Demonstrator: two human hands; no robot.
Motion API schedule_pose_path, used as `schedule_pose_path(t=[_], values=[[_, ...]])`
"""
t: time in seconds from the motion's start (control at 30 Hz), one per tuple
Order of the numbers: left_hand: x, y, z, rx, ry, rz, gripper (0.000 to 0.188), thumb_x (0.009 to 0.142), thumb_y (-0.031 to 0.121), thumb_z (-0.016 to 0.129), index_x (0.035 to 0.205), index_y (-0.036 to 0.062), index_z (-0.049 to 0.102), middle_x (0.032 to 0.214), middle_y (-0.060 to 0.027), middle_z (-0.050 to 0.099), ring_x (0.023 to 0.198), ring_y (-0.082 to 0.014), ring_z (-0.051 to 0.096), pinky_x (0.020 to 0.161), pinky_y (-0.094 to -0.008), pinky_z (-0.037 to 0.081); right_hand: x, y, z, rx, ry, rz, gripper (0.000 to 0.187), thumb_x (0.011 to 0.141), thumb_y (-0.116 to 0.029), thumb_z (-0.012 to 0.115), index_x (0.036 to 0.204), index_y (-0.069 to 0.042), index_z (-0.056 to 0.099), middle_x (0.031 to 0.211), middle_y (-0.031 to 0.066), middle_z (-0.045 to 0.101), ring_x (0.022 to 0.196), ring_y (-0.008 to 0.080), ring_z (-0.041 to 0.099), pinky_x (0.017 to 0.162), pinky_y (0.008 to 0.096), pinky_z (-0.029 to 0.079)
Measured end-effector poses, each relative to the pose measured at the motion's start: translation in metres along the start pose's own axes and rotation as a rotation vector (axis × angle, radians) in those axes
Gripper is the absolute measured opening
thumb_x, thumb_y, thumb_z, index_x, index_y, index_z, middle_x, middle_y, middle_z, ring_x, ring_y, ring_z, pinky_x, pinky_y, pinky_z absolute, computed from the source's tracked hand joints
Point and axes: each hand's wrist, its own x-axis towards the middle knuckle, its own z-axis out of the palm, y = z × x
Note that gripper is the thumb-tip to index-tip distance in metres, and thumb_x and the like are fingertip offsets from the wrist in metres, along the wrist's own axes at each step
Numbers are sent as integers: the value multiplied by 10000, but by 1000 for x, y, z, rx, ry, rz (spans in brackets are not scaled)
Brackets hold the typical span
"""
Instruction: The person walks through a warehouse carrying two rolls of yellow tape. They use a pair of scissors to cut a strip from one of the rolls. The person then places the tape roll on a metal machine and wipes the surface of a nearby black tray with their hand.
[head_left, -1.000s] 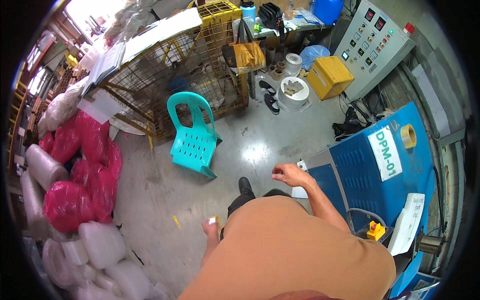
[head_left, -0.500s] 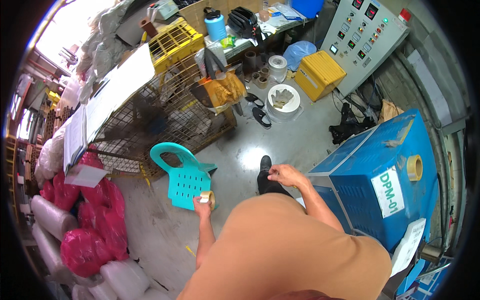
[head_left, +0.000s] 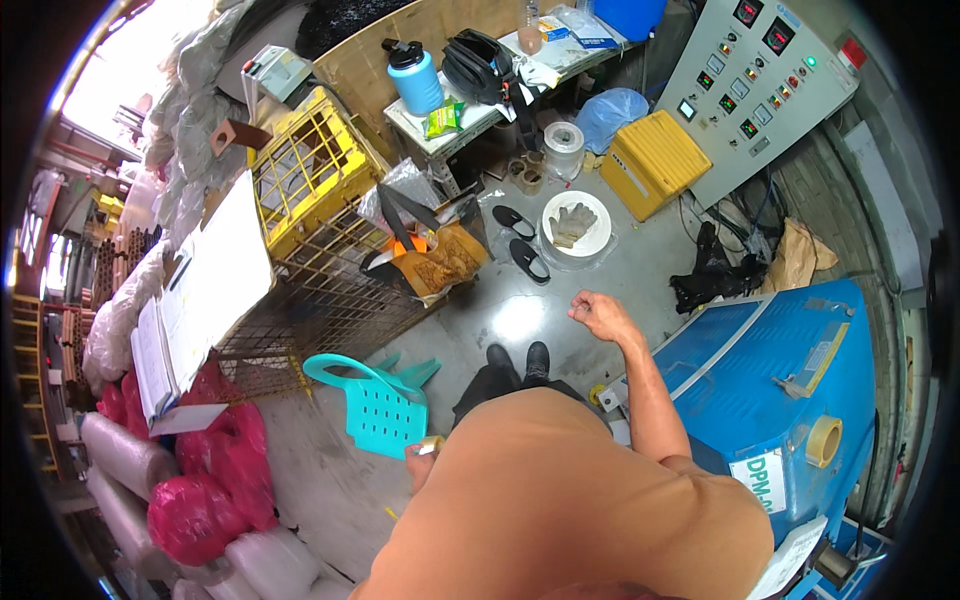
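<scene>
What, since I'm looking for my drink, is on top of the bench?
On the bench sit a blue bottle, a green packet, a black bag, a clear bottle and some flat items. The surface under the bag is covered, and the bag's contents can't be seen.

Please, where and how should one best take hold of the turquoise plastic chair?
The turquoise chair is probably best held by the top rim of its backrest, coming from above: the rim forms a narrow loop around an open gap, whereas the slotted seat is a broad panel.

Left hand (head_left: 421, 468) drawn in, boots (head_left: 537, 361) together
</scene>
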Motion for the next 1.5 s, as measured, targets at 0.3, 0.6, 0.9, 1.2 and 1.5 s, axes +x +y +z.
schedule_pose_path(t=[0.3,0.6,0.9,1.2,1.5], values=[[79,90,16,-202,-42,50,495,749,12,809,1137,107,518,1073,-141,681,954,-270,676,839,-404,568,111,-27,-73,18,156,-84,258,929,-283,753,1032,-47,759,936,175,763,883,312,732,801,431,557],[67,208,50,-304,199,72,599,723,-60,864,1183,96,514,1077,-127,656,996,-249,674,833,-402,579,359,-69,-213,-91,516,-177,266,886,-333,777,991,-89,788,947,169,775,928,368,745,831,467,561],[-46,164,134,-449,451,-174,540,756,26,847,1166,63,498,1026,-122,636,933,-240,670,758,-389,570,635,-70,-257,-165,552,-210,263,919,-274,688,1057,-77,794,1037,218,770,1012,423,730,936,496,565],[-173,239,192,-607,539,-215,529,757,36,819,1158,60,474,1009,-116,628,918,-239,661,758,-387,566,797,-95,-247,-473,282,-38,315,985,-156,557,1169,-39,785,1229,236,745,1172,368,726,991,488,586],[-180,272,229,-497,485,-26,510,751,37,804,1150,54,486,1006,-116,640,961,-226,644,848,-362,546,867,-97,-236,-619,295,-47,331,1025,-220,525,1149,-70,792,1188,202,771,1139,354,745,978,459,590]])
